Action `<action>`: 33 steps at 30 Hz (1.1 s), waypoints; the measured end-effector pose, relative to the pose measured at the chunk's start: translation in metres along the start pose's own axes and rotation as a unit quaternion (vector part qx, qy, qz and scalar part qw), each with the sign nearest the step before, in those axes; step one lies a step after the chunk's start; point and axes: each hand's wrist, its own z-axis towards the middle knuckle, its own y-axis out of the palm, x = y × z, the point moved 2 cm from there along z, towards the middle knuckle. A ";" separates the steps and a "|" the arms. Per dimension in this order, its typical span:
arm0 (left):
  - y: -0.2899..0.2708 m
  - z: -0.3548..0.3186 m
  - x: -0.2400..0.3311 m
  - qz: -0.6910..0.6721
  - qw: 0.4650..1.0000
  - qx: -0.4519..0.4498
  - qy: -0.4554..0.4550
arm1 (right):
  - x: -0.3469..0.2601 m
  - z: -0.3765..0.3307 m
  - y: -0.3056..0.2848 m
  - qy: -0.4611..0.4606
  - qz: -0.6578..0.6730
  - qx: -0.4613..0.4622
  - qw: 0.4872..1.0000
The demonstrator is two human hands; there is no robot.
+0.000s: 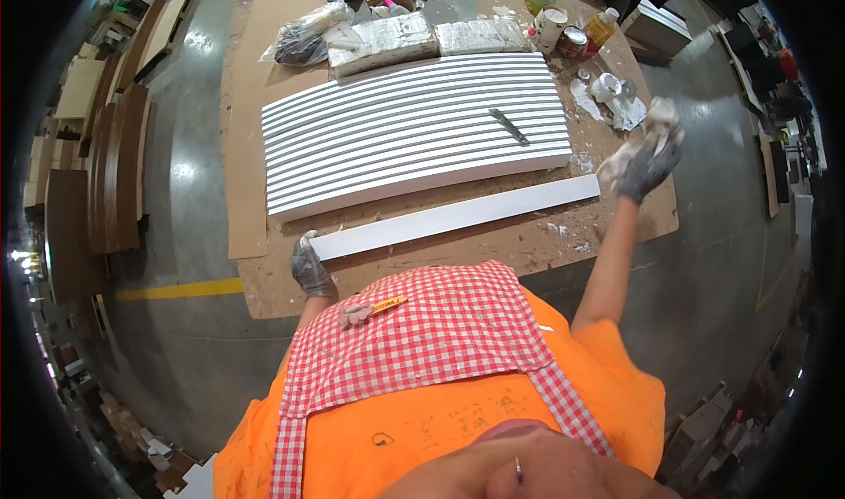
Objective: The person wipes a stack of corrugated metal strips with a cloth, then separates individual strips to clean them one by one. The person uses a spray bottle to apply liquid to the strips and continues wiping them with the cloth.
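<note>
Now my gloved left hand (310, 268) presses spread fingers on the near-left end of the long white strip (458, 216) on the cardboard-covered floor (246, 191), while my right hand (650, 157) bunches a white rag (641, 140) beyond its right end. Wiping the strip next seems likely, steadied from the left.

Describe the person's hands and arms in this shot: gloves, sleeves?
Both hands wear thin grey knit gloves. The left hand glove looks fairly clean; the right hand glove is smeared white over the fingers and back. Forearms are bare. Short orange T-shirt sleeves end above the elbows.
</note>
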 end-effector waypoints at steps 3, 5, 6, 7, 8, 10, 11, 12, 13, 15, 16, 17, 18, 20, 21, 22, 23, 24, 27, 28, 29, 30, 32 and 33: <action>-0.003 0.001 0.014 0.050 0.998 0.005 0.047 | -0.005 0.083 0.052 -0.075 0.140 0.054 0.986; -0.002 0.004 0.016 0.066 0.996 0.007 0.066 | -0.006 0.134 0.090 -0.167 -0.003 0.034 0.985; -0.004 0.003 0.015 0.066 0.996 0.010 0.057 | -0.014 0.156 0.114 -0.208 0.028 0.016 0.978; -0.001 0.005 0.015 0.062 0.997 0.006 0.049 | -0.016 0.174 0.134 -0.248 0.051 -0.001 0.967; 0.003 0.005 -0.016 -0.038 0.999 0.018 -0.019 | -0.013 0.192 0.160 -0.277 0.032 -0.014 0.960; 0.002 0.002 -0.008 -0.012 1.000 0.011 -0.005 | -0.016 0.200 0.197 -0.271 0.009 -0.056 0.961; 0.001 0.001 -0.001 0.003 1.000 0.010 0.001 | -0.025 0.196 0.212 -0.236 0.009 -0.082 0.968; 0.005 0.006 0.005 0.017 0.999 0.009 0.029 | 0.011 0.212 0.239 -0.235 0.017 -0.098 0.967; 0.005 0.005 0.008 0.017 1.000 0.012 0.019 | 0.019 0.206 0.255 -0.266 -0.112 -0.137 0.948; 0.004 0.002 0.013 0.018 1.000 0.017 0.001 | 0.009 0.179 0.270 -0.164 -0.186 -0.185 0.951; 0.002 0.000 0.015 0.018 1.000 0.022 0.004 | 0.002 0.170 0.280 -0.096 -0.254 -0.316 0.909; 0.002 -0.002 0.018 0.017 0.999 0.027 0.007 | 0.001 0.157 0.273 -0.183 -0.163 -0.286 0.926; 0.003 -0.002 0.021 0.014 0.999 0.030 0.013 | 0.004 0.151 0.278 -0.139 -0.199 -0.246 0.938; 0.005 0.001 0.023 0.015 0.999 0.032 -0.003 | 0.007 0.153 0.281 -0.105 -0.202 -0.236 0.945; 0.004 -0.001 0.022 0.018 0.999 0.034 -0.012 | 0.008 0.160 0.280 -0.115 -0.167 -0.269 0.942; 0.006 0.001 0.022 0.009 0.999 0.032 -0.009 | 0.018 0.175 0.285 -0.093 -0.163 -0.284 0.940; 0.007 0.001 0.022 -0.001 1.000 0.029 -0.005 | 0.024 0.183 0.291 -0.121 -0.218 -0.224 0.942; 0.007 0.003 0.022 -0.010 1.000 0.029 -0.002 | 0.028 0.185 0.296 -0.132 -0.218 -0.199 0.946; 0.003 0.000 0.043 0.055 0.998 0.035 0.008 | 0.008 0.168 0.299 -0.037 -0.275 -0.312 0.909; 0.002 0.000 0.042 0.047 0.998 0.030 0.003 | 0.004 0.166 0.298 -0.050 -0.285 -0.299 0.909; 0.002 0.002 0.040 0.059 0.998 0.029 0.014 | 0.006 0.162 0.296 -0.063 -0.295 -0.286 0.910; 0.004 0.006 0.037 0.067 0.997 0.028 0.026 | 0.029 0.177 0.305 -0.043 -0.312 -0.303 0.899; 0.006 0.006 0.045 0.092 0.994 0.035 0.036 | 0.026 0.176 0.300 -0.025 -0.281 -0.313 0.907; 0.005 0.004 0.041 0.086 0.995 0.034 0.026 | 0.009 0.172 0.289 -0.020 -0.262 -0.321 0.910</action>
